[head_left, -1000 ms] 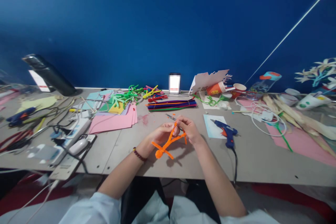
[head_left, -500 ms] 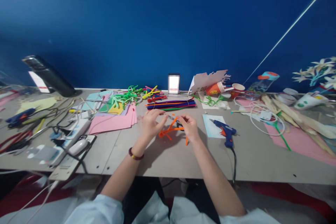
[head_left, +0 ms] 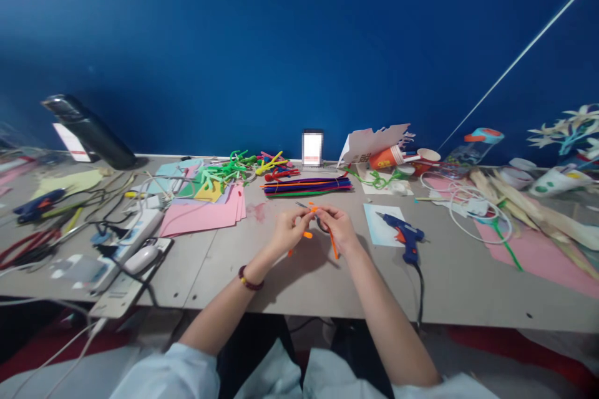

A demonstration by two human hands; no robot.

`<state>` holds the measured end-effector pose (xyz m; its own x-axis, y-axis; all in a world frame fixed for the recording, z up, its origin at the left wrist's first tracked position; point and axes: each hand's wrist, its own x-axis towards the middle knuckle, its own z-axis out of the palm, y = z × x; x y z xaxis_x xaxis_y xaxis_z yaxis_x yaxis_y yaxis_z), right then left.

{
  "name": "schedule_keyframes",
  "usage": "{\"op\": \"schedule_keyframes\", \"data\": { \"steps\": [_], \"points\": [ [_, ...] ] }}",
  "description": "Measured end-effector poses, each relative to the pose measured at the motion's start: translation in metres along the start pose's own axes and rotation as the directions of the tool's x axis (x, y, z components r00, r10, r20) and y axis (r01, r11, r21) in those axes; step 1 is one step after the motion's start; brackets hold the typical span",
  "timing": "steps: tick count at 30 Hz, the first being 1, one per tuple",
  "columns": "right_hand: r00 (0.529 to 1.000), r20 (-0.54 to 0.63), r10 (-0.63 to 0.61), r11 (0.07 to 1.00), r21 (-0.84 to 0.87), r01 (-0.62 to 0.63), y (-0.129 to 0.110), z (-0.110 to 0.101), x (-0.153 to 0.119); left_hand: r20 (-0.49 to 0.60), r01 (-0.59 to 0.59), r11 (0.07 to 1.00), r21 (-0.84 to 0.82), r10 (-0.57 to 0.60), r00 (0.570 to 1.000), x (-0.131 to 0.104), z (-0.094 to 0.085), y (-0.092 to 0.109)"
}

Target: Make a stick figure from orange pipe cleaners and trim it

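My left hand (head_left: 287, 232) is closed in a pinch on an orange pipe cleaner (head_left: 334, 245) in front of me, above the table. Several orange ends stick out around the fingers, and the middle of the piece is hidden behind them. My right hand (head_left: 340, 228) is closed around small scissors (head_left: 302, 204). Their blade tip points left past my fingertips, while the dark handle shows under the palm. An orange strand hangs down below the right hand. The two hands' fingertips meet or nearly meet.
Beyond my hands lies a bundle of coloured pipe cleaners (head_left: 309, 186). A blue glue gun (head_left: 405, 238) rests at the right, its cord over the table edge. Pink paper (head_left: 201, 218), a power strip (head_left: 128, 249) and a dark bottle (head_left: 96, 137) are at the left.
My left hand has moved right and down, closing in on the right hand. It now covers much of the orange pipe cleaner that showed between the hands before.
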<state>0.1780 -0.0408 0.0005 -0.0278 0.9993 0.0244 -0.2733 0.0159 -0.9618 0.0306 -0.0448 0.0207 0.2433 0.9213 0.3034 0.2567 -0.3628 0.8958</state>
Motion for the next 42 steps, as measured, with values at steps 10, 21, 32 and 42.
{"op": "schedule_keyframes", "data": {
  "steps": [10, 21, 32, 42],
  "points": [
    [0.991, 0.136, -0.018, 0.998, 0.066, 0.009, -0.001, -0.003, -0.004, 0.527, 0.509, 0.519, -0.687, -0.126, 0.84, 0.0, 0.007, -0.004],
    [0.988, -0.108, -0.107, 0.994, -0.013, 0.106, -0.001, 0.0, -0.001, 0.474, 0.534, 0.42, -0.733, -0.248, 0.845, 0.005, 0.002, -0.003],
    [0.939, -0.33, -0.094, 0.994, 0.016, 0.105, -0.002, -0.001, 0.005, 0.363, 0.431, 0.535, -0.727, -0.233, 0.902, 0.004, 0.0, -0.003],
    [0.957, -0.276, -0.092, 0.996, -0.004, 0.094, 0.002, -0.002, 0.005, 0.398, 0.515, 0.521, -0.681, -0.327, 0.857, 0.004, 0.003, 0.003]
  ]
}}
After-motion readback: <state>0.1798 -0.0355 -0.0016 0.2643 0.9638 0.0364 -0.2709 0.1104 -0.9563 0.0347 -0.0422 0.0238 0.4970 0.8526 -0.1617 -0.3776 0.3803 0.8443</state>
